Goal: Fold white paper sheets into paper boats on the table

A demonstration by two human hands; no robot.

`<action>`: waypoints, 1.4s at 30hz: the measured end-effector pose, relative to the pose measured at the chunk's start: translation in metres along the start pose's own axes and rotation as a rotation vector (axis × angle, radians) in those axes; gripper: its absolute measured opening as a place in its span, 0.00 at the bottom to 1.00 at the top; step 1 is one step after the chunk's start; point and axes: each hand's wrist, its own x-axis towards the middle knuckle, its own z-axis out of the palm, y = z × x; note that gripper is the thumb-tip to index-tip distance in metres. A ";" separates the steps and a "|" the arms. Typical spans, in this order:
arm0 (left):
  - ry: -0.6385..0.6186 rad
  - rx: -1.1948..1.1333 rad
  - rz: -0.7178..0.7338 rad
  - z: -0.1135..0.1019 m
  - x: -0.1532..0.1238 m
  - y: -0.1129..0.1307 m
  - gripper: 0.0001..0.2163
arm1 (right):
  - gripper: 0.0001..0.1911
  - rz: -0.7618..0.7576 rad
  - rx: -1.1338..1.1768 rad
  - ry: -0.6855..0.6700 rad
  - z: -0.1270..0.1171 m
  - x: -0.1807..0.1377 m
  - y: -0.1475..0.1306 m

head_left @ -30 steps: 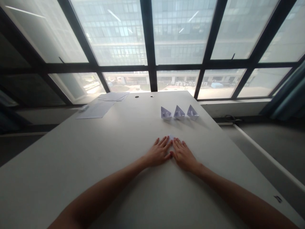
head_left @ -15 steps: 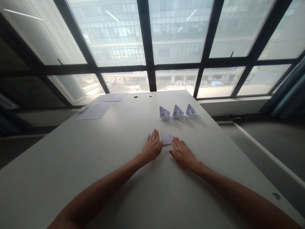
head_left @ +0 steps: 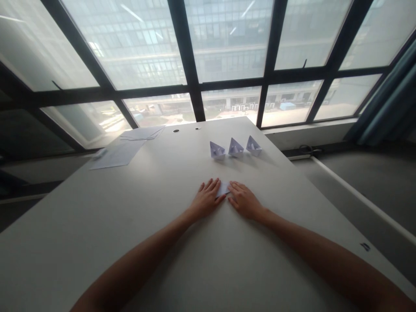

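Surroundings, left to right before you:
- White flat paper sheets [head_left: 118, 156], overlapping, at the far left of your white smooth-topped table [head_left: 156, 186]; a small pale item [head_left: 100, 153] lies at their left edge, too blurred to identify.
- Dark round hole [head_left: 176, 131], near the table's far edge.
- Large window with a black frame [head_left: 193, 93], spanning the background beyond the table.
- Three white folded-paper boats with pointed peaks, in a row beyond your hands: left boat [head_left: 217, 151], middle boat [head_left: 236, 148], right boat [head_left: 254, 146]; near one another, upright.
- Dark coiled cable [head_left: 308, 150], off the table to your right.
- Small dark item [head_left: 365, 246], near the table's right edge; details unclear.
- Blue hanging curtain [head_left: 386, 99], far right.

Work in hand, left to right:
- Your left hand [head_left: 204, 200]: fingers extended, laid flat on the paper's left end, thumb by the near edge; unclenched.
- Small white folded piece of paper [head_left: 223, 189]: flat on the table between your hands, nearer you than the boats; both ends are covered.
- Your right hand [head_left: 246, 203]: fingertips on the paper's right end, thumb apart; you cannot tell whether it grips or only presses.

Hollows of the boats: pale shapes show inside, too small to tell folds from contents.
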 end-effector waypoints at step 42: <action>-0.057 -0.031 0.194 -0.001 -0.003 0.000 0.30 | 0.28 0.006 0.031 -0.083 0.003 0.006 0.006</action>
